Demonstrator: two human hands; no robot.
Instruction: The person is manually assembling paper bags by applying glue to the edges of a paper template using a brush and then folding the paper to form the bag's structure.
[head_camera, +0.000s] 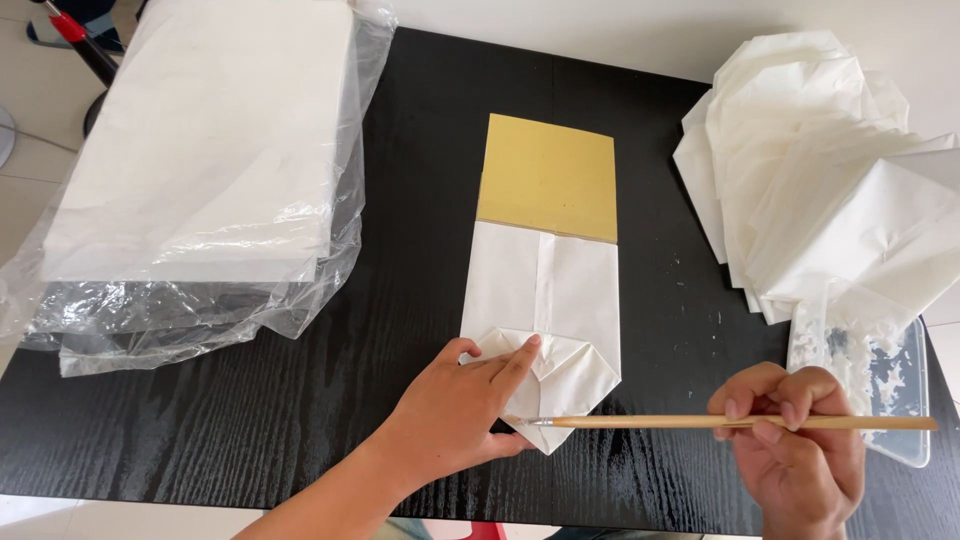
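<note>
A white folded paper bag (545, 300) lies flat in the middle of the black table (300, 420), with a yellow-brown card (548, 175) sticking out of its far end. My left hand (455, 415) presses on the bag's folded near flaps, index finger stretched across them. My right hand (795, 445) holds a thin wooden paintbrush (720, 422) level, its tip pointing left to the bag's near corner, just by my left fingers.
A stack of white paper sheets in clear plastic wrap (200, 170) fills the left of the table. A pile of finished white paper bags (830, 170) lies at the right. A clear plastic tray with white paste (870, 370) sits at the right edge.
</note>
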